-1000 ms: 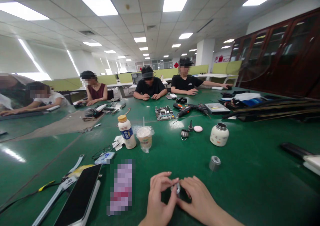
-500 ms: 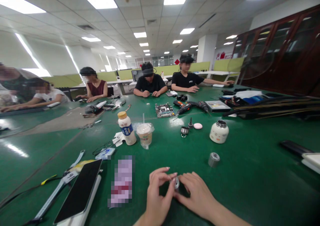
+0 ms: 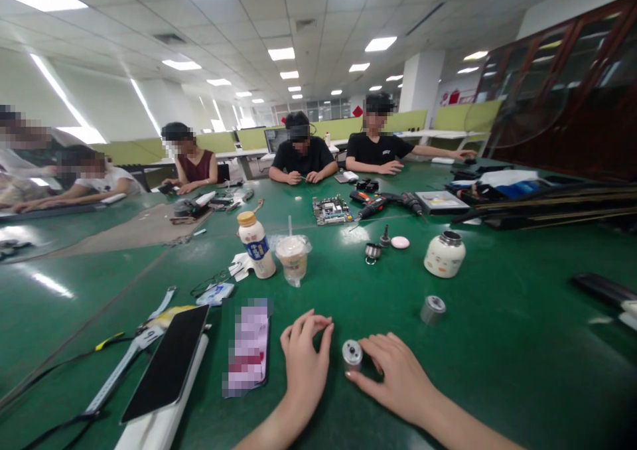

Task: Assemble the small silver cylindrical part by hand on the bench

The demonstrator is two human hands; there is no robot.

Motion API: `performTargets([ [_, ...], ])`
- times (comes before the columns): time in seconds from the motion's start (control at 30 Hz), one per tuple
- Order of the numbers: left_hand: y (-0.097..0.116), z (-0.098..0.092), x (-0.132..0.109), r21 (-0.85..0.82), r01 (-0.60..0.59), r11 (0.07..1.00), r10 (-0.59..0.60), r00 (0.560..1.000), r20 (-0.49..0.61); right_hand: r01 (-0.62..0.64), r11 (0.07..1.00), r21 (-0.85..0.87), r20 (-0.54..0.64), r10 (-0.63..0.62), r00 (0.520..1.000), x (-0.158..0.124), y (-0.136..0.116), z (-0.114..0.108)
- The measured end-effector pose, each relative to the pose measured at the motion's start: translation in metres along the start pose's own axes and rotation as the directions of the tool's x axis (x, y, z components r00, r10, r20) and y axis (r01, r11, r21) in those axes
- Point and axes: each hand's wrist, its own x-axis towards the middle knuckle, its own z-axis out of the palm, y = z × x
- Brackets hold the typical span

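A small silver cylinder [image 3: 352,355], which looks like a motor, stands on the green table with a dark hole at the centre of its top face. My right hand [image 3: 395,377] has thumb and forefinger closed against its side. To its left, my left hand [image 3: 306,357] is raised off the cylinder, thumb and forefinger tips pinched together; anything between them is too small to make out. A second silver cylinder [image 3: 433,310] of the same kind stands beyond my right hand.
Left of my hands lie a phone [image 3: 247,350] and a black tablet [image 3: 169,360] on a white box. Farther off stand a bottle [image 3: 257,247], a lidded cup [image 3: 292,257] and a white flask [image 3: 444,256]. A circuit board [image 3: 332,211] and power drill [image 3: 388,204] lie beyond; several people sit around.
My left hand has moved left, away from the silver cylinder, uncovering its top. My right hand stays at the cylinder. The camera view has tilted down slightly.
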Motion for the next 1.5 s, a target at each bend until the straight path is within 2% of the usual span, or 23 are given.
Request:
performTargets([
  [0.07, 0.005, -0.004, -0.003, -0.076, -0.093, 0.993, 0.085, 0.992, -0.096, 0.001, 1.0, 0.005, -0.003, -0.001, 1.0, 0.001, 0.0, 0.0],
  [0.13, 0.011, -0.006, -0.008, -0.148, -0.23, 0.962, 0.207, 0.966, -0.156, 0.012, 1.0, 0.011, -0.008, -0.012, 1.0, 0.001, 0.0, 0.0],
  [0.23, 0.017, -0.008, -0.016, -0.186, -0.341, 0.921, 0.316, 0.937, -0.152, 0.027, 1.0, 0.016, -0.015, -0.027, 1.0, 0.001, 0.001, 0.0],
  [0.47, 0.024, -0.009, -0.017, -0.287, -0.245, 0.926, 0.234, 0.97, -0.073, 0.02, 1.0, -0.004, -0.002, -0.02, 1.0, -0.001, 0.003, 0.002],
  [0.6, 0.024, -0.008, -0.016, -0.314, -0.241, 0.918, 0.24, 0.97, -0.042, 0.03, 0.999, -0.011, -0.007, -0.03, 1.0, -0.001, 0.004, 0.003],
  [0.9, 0.028, -0.014, -0.016, -0.297, -0.234, 0.926, 0.28, 0.953, 0.119, 0.046, 0.999, -0.009, -0.015, -0.046, 0.999, 0.0, 0.002, 0.0],
  [1.03, 0.026, -0.016, -0.017, -0.258, -0.234, 0.937, 0.261, 0.962, 0.075, 0.048, 0.999, -0.003, -0.021, -0.048, 0.999, 0.0, 0.002, 0.0],
  [1.2, 0.023, -0.011, -0.018, -0.329, -0.232, 0.915, 0.259, 0.965, 0.04, 0.045, 0.999, 0.015, -0.025, -0.044, 0.999, -0.001, 0.003, 0.001],
  [1.4, 0.026, -0.007, -0.015, -0.38, -0.119, 0.917, 0.124, 0.992, -0.01, 0.029, 1.0, 0.005, 0.001, -0.029, 1.0, -0.001, 0.001, 0.0],
  [1.5, 0.025, -0.007, -0.012, -0.416, -0.111, 0.902, 0.089, 0.993, -0.071, 0.031, 0.999, -0.007, -0.013, -0.031, 0.999, 0.0, 0.002, 0.0],
])
